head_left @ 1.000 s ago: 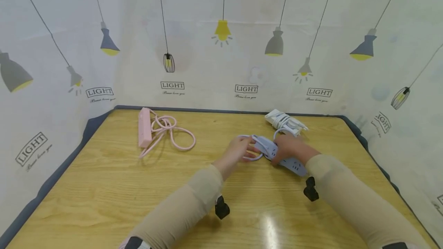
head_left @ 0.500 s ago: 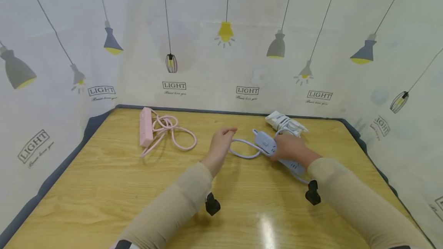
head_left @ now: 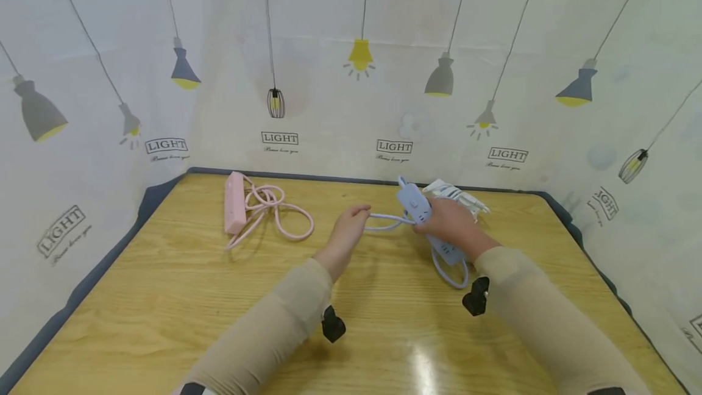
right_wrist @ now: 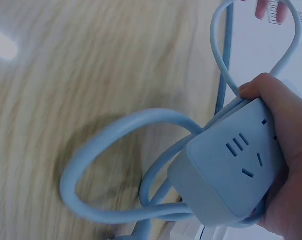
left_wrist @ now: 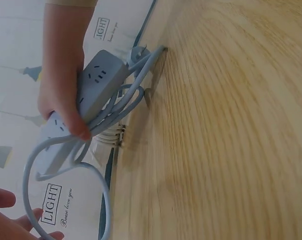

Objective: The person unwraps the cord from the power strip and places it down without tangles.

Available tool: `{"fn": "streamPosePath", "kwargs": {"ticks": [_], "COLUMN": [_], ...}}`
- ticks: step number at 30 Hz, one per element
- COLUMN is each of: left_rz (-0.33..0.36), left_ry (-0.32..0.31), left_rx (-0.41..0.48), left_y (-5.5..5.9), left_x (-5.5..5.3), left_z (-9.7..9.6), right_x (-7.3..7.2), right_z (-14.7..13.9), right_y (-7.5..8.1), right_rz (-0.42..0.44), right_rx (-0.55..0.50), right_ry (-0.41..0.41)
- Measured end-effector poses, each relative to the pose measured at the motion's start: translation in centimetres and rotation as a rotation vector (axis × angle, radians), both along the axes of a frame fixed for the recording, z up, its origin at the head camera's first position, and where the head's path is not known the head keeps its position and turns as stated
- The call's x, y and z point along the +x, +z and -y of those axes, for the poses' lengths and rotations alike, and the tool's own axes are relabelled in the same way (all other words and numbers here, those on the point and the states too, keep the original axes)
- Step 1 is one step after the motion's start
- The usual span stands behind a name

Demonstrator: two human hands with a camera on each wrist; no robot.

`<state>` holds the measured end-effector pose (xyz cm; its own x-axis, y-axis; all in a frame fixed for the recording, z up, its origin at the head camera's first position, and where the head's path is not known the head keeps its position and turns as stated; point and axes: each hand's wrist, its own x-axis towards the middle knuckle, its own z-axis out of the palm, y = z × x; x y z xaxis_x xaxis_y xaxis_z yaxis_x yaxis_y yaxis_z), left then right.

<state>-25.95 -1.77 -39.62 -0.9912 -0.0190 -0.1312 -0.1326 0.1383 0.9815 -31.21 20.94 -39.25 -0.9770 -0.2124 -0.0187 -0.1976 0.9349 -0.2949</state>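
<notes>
In the head view my right hand [head_left: 446, 221] grips the middle of a light blue power strip [head_left: 445, 250] with its cord gathered against it, tilted above the table. The right wrist view shows the strip's socket face [right_wrist: 243, 160], the thumb over its side, and a loop of its cord [right_wrist: 115, 132] hanging below. My left hand [head_left: 348, 230] is to the left, at the end of another cord loop [head_left: 386, 217]. In the left wrist view its thumb and fingers [left_wrist: 30, 220] are apart, with fingertips beside that loop [left_wrist: 26, 175]; most of the hand is out of frame.
A pink power strip [head_left: 234, 203] with a loosely coiled cord lies at the back left of the wooden table [head_left: 263, 316]. A white power strip [head_left: 463, 198] wrapped in its cord lies behind my right hand. Lamp-printed cloth [head_left: 329, 108] surrounds the back and sides.
My left hand has moved left from the blue strip, and the cord loop now stretches out toward it. My right hand has raised and tilted the strip; a second loop now hangs beneath it.
</notes>
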Motion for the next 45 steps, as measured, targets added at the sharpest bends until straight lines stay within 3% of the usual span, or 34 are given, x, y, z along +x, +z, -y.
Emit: {"fn": "streamPosePath", "kwargs": {"ticks": [3,9,15,20,24,32,36,40,45], "left_rz": [-0.011,0.052,0.068,0.130,0.151,0.220,0.187,0.115,0.095], "left_ry": [0.007,0.004,-0.022,-0.053,-0.029,0.087,0.104,0.132,0.169], "left_rx": [-0.007,0.033,0.106,0.174,0.269,0.484,0.485,0.376,0.325], "left_y": [0.0,0.0,-0.5,-1.0,-1.0,-0.9,-1.1,-1.5,-2.0], "left_x": [-0.1,-0.2,0.0,0.1,-0.1,-0.8,-1.3,-1.8,-2.8], "left_z": [0.2,1.0,1.4,0.9,0.3,0.1,0.2,0.5,0.9], "right_x": [-0.3,-0.6,-0.6,-0.8,-1.1,-2.2,-2.8,-3.2,-3.8], "right_z": [0.6,2.5,4.8,6.6,8.2,11.6,12.6,13.0,13.2], "right_y": [0.5,1.4,1.0,0.7,0.7,0.0,-0.5,-1.1,-1.5], "right_rz": [-0.011,0.012,-0.008,-0.021,-0.038,-0.064,-0.011,0.097,0.180], "right_rx": [-0.069,-0.238,-0.484,-0.637,-0.730,-0.898,-0.953,-0.998,-0.979], "right_ry": [-0.033,-0.157,-0.285,-0.371,-0.416,-0.513,-0.498,-0.448,-0.377]}}
